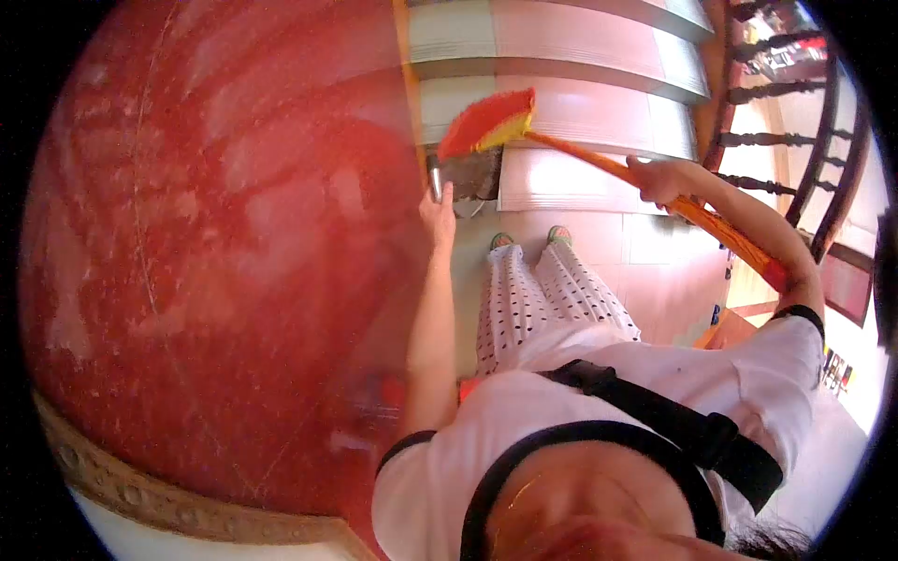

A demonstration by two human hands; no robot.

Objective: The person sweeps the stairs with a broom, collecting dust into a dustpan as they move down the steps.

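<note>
My right hand [666, 180] is closed around the orange handle of a broom [599, 161], whose rear end runs back along my forearm. The red and yellow bristles [491, 122] fan out at its left end, above the stairs. At the edge of the red wall, my left hand [439, 213] is closed on a short upright handle [435, 178], silver with a dark top. Just right of it, under the bristles, lies a dark brown pan [477, 174], apparently a dustpan. The broom head partly hides it, so I cannot see how the handle joins it.
Pale tiled stairs [580, 107] rise ahead of my feet. A scuffed red wall [243, 215] fills the left side. Dark wooden railings [772, 93] curve along the right. My feet in green footwear [559, 234] stand on the tiled floor [655, 248].
</note>
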